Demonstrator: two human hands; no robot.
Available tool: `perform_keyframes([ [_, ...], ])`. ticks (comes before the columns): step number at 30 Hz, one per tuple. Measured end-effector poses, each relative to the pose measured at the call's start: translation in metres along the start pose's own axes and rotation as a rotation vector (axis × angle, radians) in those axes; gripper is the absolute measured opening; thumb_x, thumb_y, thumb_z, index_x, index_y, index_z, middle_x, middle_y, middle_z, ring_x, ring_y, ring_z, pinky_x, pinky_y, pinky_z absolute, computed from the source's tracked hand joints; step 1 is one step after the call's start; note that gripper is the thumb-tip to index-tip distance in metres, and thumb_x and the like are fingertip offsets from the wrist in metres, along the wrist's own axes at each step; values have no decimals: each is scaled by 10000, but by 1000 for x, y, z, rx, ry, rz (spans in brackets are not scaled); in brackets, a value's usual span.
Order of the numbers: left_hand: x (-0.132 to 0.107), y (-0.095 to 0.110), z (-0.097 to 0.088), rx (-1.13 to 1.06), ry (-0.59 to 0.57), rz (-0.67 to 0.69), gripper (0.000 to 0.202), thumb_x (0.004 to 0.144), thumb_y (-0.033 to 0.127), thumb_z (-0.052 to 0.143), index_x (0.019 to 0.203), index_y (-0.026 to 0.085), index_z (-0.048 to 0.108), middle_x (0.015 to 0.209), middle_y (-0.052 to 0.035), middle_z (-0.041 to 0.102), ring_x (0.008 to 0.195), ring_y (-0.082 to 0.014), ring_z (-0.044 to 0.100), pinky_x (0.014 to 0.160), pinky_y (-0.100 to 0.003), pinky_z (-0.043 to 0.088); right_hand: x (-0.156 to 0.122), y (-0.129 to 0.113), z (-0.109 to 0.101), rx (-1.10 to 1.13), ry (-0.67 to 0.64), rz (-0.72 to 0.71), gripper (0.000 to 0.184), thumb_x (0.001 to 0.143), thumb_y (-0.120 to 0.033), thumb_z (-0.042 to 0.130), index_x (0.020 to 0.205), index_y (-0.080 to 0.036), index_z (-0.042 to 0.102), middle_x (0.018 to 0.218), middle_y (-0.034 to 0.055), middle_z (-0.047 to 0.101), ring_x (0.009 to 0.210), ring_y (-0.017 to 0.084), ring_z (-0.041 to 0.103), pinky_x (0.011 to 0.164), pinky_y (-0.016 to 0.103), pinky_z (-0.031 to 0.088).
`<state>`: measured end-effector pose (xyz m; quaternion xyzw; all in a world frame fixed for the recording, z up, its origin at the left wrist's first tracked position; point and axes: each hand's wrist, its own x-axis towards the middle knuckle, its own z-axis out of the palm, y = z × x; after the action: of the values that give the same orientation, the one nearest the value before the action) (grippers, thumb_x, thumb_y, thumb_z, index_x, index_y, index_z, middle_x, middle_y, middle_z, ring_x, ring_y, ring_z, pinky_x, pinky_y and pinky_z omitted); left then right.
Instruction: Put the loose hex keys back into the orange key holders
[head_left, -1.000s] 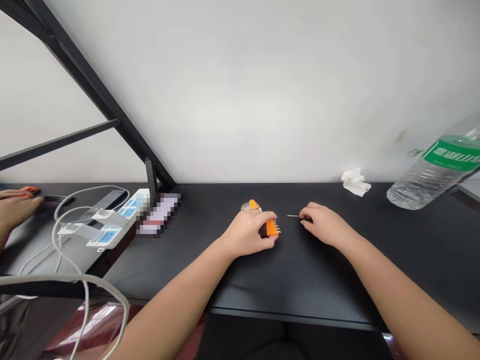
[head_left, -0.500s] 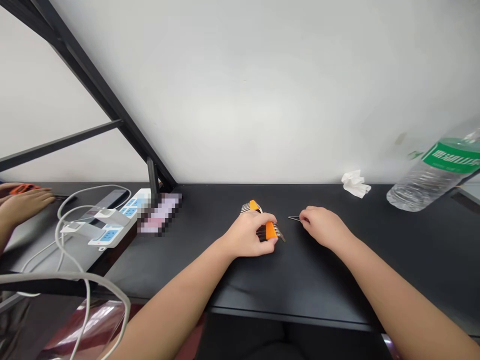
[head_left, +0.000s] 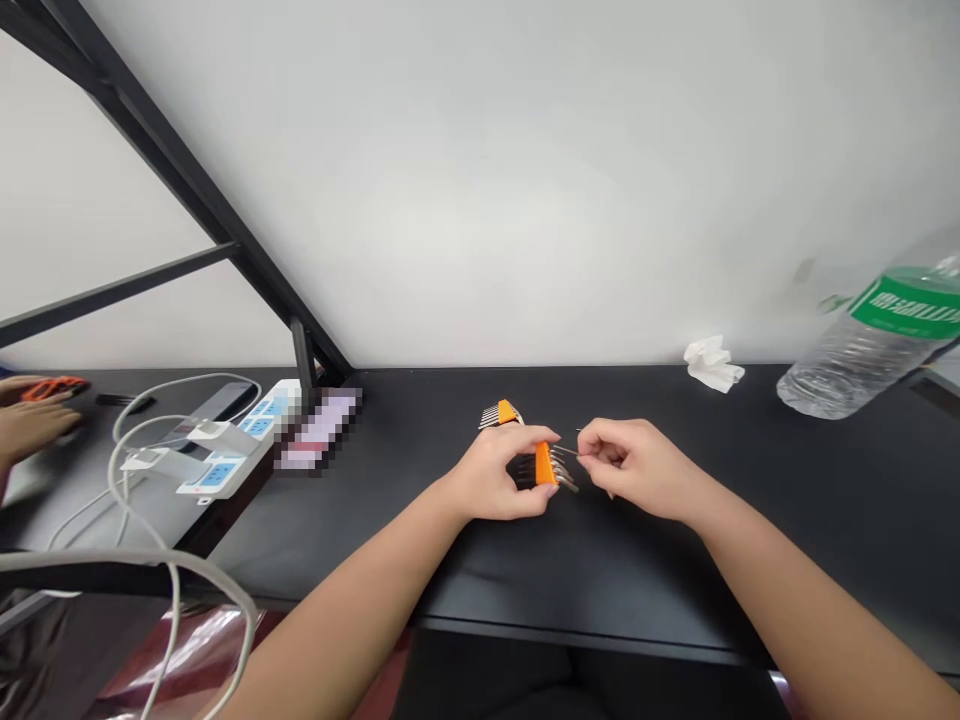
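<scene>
My left hand (head_left: 499, 470) grips an orange holder (head_left: 546, 464) between thumb and fingers, just above or on the black table. Several metal hex keys (head_left: 564, 472) stick out of its right side. Behind the knuckles shows another orange piece (head_left: 508, 411) with a row of thin silver rods; whether it joins the held holder is hidden. My right hand (head_left: 630, 458) is closed in a pinch on a thin metal hex key (head_left: 568, 450), whose far end reaches beside the orange holder. Whether that end touches the holder is too small to tell.
A crumpled tissue (head_left: 712, 363) and a large water bottle (head_left: 855, 345) are at the back right. Left stand a white power strip (head_left: 225, 470) with cables, a blurred-out flat item (head_left: 319, 428) and a black frame (head_left: 304, 355). Another person's hand (head_left: 34, 425) is at far left.
My right hand has moved left with the thin hex key, bringing it close to the orange holder. My left hand keeps its grip, almost unmoved. The other person's hands have shifted left.
</scene>
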<state>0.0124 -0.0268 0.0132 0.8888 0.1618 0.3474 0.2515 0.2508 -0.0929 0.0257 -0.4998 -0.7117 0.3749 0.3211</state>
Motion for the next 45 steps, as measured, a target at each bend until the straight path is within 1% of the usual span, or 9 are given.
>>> perform_keyframes([
  [6, 1, 0, 1, 42, -12, 1, 466, 727, 246, 721, 1186, 189, 657, 913, -41, 761, 705, -159, 676, 686, -280, 561, 2, 2, 1, -137, 69, -110, 101, 889, -182, 583, 814, -219, 639, 726, -31, 593, 624, 110, 498, 574, 235, 385],
  [10, 0, -1, 1, 73, -30, -12, 488, 720, 253, 733, 1199, 193, 661, 963, -54, 766, 775, -180, 689, 739, -298, 560, 1, 1, -1, -215, 104, -165, 135, 918, -180, 571, 818, -219, 652, 739, -17, 600, 643, 117, 509, 590, 247, 385],
  [15, 1, -1, 1, 116, -85, -28, 470, 748, 286, 705, 1208, 202, 660, 895, -46, 746, 750, -184, 676, 756, -319, 550, -2, -3, -2, -229, 149, -190, 169, 971, -247, 572, 876, -231, 711, 796, 11, 647, 666, 132, 553, 610, 266, 412],
  [19, 3, 2, 2, 90, -86, -11, 471, 759, 286, 697, 1219, 196, 652, 873, -45, 732, 729, -177, 660, 747, -315, 540, -4, -8, -2, -112, 148, -192, 207, 994, -307, 564, 891, -236, 728, 817, 26, 671, 661, 139, 580, 610, 271, 443],
  [24, 3, 3, 4, 50, -118, 5, 482, 772, 270, 689, 1245, 191, 641, 820, -27, 706, 706, -169, 627, 723, -305, 523, -4, -11, -1, -150, 70, -259, 266, 1017, -292, 505, 889, -231, 730, 826, 39, 674, 690, 148, 593, 625, 279, 456],
  [29, 4, 5, 3, -58, -185, -58, 530, 809, 208, 665, 1335, 198, 605, 1015, -55, 730, 831, -182, 660, 806, -312, 532, 0, -6, 5, -39, 108, -228, 174, 998, -255, 558, 1021, -257, 730, 853, 9, 680, 693, 132, 611, 657, 266, 471],
  [37, 9, 8, 5, -234, -253, -194, 645, 837, 191, 696, 1454, 214, 509, 1244, -114, 681, 1085, -246, 668, 960, -394, 543, 4, -1, 8, -112, 145, -229, 190, 997, -241, 528, 972, -252, 715, 825, 6, 673, 729, 146, 618, 712, 281, 471],
  [42, 6, 4, 10, -347, -234, -328, 609, 834, 174, 696, 1400, 218, 476, 1151, -84, 701, 1016, -218, 685, 905, -376, 559, 8, 7, 17, 174, 145, -91, 92, 938, -307, 638, 890, -230, 651, 730, -17, 647, 607, 134, 597, 613, 275, 472],
  [45, 4, 2, 9, -355, -209, -391, 453, 807, 205, 747, 1209, 208, 541, 1051, -51, 694, 961, -202, 678, 849, -341, 558, 13, 16, 24, 442, 146, 9, 200, 883, -360, 719, 878, -228, 570, 644, -51, 608, 535, 125, 573, 557, 264, 462],
])
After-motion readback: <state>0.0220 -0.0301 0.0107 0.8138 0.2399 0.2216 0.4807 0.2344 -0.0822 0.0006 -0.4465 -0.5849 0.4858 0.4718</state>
